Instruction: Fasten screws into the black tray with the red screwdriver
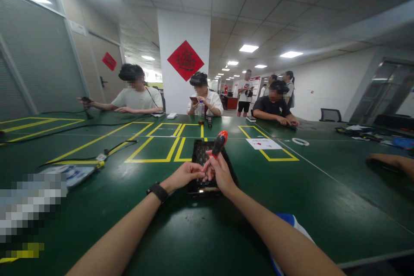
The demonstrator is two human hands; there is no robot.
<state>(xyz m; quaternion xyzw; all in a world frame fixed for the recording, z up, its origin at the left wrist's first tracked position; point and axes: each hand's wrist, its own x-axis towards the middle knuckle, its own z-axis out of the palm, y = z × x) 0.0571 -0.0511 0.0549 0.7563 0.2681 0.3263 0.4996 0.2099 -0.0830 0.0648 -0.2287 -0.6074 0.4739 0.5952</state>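
A screwdriver with a red and black handle is in my right hand, its handle end pointing up and away from me. My left hand, with a black band on the wrist, has its fingers pinched together close against my right fingers. Whatever lies between those left fingertips is too small to make out, and the screwdriver's tip is hidden among the fingers. Both hands are over a black tray on the green table. My hands cover much of the tray's inside.
Yellow tape outlines mark the table ahead. A paper sheet and a white ring lie to the right. A clear bag and a black cable are at left. Several people sit opposite; another person's arm rests at right.
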